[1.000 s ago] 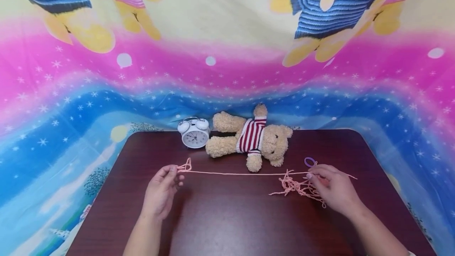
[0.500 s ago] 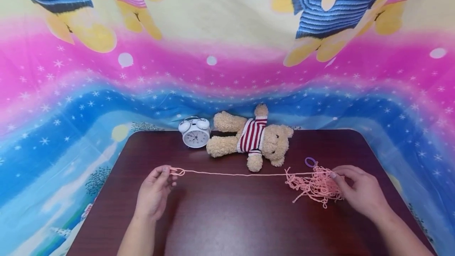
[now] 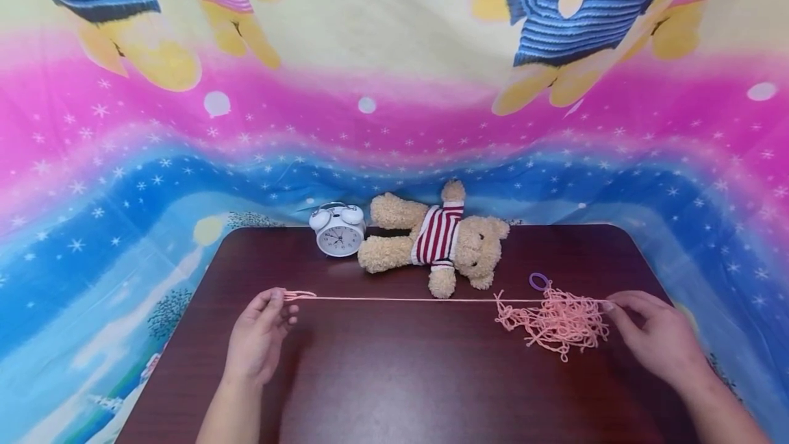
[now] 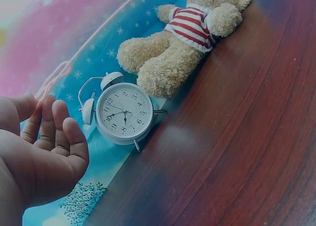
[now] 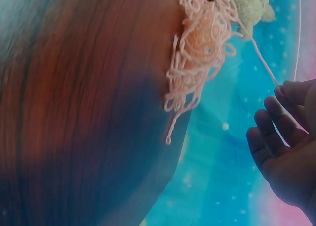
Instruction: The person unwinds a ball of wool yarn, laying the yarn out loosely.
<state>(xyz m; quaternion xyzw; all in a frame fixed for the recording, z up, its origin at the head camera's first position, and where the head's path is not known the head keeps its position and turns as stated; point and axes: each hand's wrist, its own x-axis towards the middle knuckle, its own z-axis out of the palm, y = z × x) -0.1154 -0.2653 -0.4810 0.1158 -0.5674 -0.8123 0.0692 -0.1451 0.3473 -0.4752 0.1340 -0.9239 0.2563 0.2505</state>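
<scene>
A strand of pink yarn (image 3: 394,299) runs straight and taut between the two hands over the dark table. At its left end the left hand (image 3: 259,338) pinches a few small loops (image 4: 55,77) between thumb and index finger, its other fingers loosely bent. The right hand (image 3: 659,338) pinches the strand with thumb and fingertips, near the table's right side. Just left of that hand lies a loose tangle of yarn (image 3: 570,324), with the strand passing over it in the head view. In the right wrist view, a piece of yarn (image 5: 261,58) leads from the tangle's side to the pinching fingertips.
A white alarm clock (image 3: 339,235) stands at the table's back edge. Beside it a teddy bear (image 3: 439,238) in a striped shirt lies on its back. A purple ring (image 3: 539,281) sits behind the tangle. A printed cloth (image 3: 394,136) hangs behind the table (image 3: 394,375).
The right hand has moved right and off the tangle, which now shows more fully. The left hand has shifted left, and the strand between them has grown longer, briefly slackening before pulling straight.
</scene>
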